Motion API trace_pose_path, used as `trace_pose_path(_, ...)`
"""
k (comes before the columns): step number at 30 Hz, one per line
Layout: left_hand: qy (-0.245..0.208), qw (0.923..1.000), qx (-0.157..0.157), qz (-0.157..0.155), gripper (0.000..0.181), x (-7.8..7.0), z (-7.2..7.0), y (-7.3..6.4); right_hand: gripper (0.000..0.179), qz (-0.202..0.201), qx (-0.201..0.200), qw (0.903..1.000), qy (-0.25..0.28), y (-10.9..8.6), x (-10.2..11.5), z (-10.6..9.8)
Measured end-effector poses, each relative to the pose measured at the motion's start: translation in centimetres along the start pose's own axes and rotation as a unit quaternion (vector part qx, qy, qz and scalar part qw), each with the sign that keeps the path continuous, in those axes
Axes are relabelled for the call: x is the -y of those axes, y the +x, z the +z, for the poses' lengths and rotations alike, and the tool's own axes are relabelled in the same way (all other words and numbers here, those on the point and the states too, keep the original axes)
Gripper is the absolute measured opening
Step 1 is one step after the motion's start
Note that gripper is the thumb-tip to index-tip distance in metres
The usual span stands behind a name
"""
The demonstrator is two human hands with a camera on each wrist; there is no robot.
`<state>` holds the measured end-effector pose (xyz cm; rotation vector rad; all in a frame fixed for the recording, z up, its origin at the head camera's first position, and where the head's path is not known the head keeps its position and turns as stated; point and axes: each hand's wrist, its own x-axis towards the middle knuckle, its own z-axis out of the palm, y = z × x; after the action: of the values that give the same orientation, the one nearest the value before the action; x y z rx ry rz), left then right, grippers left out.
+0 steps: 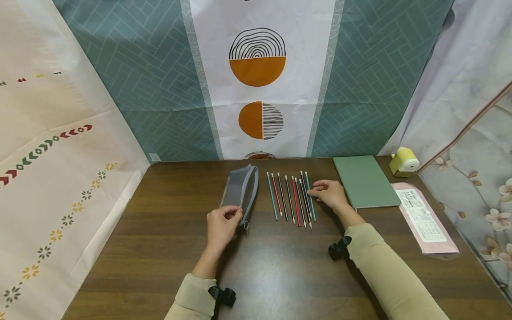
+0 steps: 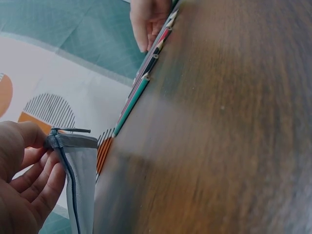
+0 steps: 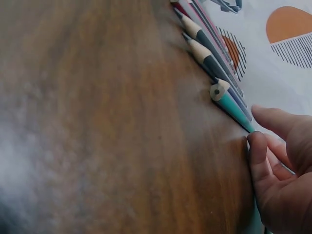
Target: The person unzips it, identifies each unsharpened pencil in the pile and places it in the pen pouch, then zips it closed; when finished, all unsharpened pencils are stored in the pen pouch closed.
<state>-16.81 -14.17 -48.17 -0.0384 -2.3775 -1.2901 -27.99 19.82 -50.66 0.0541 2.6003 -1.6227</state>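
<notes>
And here on the brown table (image 1: 280, 271), the left hand (image 1: 222, 224) has the pouch (image 1: 234, 184): thumb and forefinger pinch its near edge by the zip, the other fingers loosely bent beside it. The pouch lies left of the pencils (image 1: 296, 202), its zip side gaping, a ring (image 1: 246, 225) hanging at the near end of the zip.

Over to the right hand (image 1: 329, 193), down at the far right of the row! Thumb and forefinger stand a little apart, one to each side of the teal pencil (image 1: 313, 210) as the right wrist view has it; whether the tips touch it, I cannot tell. That pencil lies on the table, last in line (another teal one sits at the opposite end, nearest the pouch). Between them come red and dark pencils, side by side, most with sharpened tips pointing towards the person. The teal one by the right hand shows a blunt, flat end up close.

Further right, the green book (image 1: 368, 182) lies flat just beyond the right hand. The yellow sharpener (image 1: 404, 162) stands near its far corner, and the pink packet (image 1: 426, 218), white label up, lies beside it near the table's right edge.
</notes>
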Motion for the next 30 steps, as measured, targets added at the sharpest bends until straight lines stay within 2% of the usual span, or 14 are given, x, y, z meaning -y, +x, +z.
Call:
trace_pose_path(5, -0.002, 1.0, 0.001, -0.001, 0.006, 0.1, 0.0, 0.0, 0.042, 0.003, 0.006, 0.9999, -0.013, 0.1, -0.2, -0.2)
trace_pose_path(11, 0.0, 1.0, -0.002, 0.007, 0.004, 0.3, 0.0, 0.0, 0.031, -0.011, 0.0, 0.9995, -0.028, -0.1, -0.4, -0.6)
trace_pose_path(15, 0.001, 1.0, 0.0, 0.004, 0.005, 0.4, -0.1, 0.0, 0.039, -0.01, -0.022, 0.9967, -0.078, -0.3, -0.3, -0.9)
trace_pose_path(19, 0.004, 1.0, 0.0, 0.001, 0.005, 0.4, -0.1, -0.1, 0.049, -0.008, -0.021, 0.9913, -0.13, -0.4, -0.1, -1.0)
trace_pose_path(30, 0.008, 0.9999, -0.005, 0.009, 0.004, 0.4, -0.1, 0.0, 0.026, -0.001, -0.012, 0.9892, -0.146, -0.5, 0.0, -1.7)
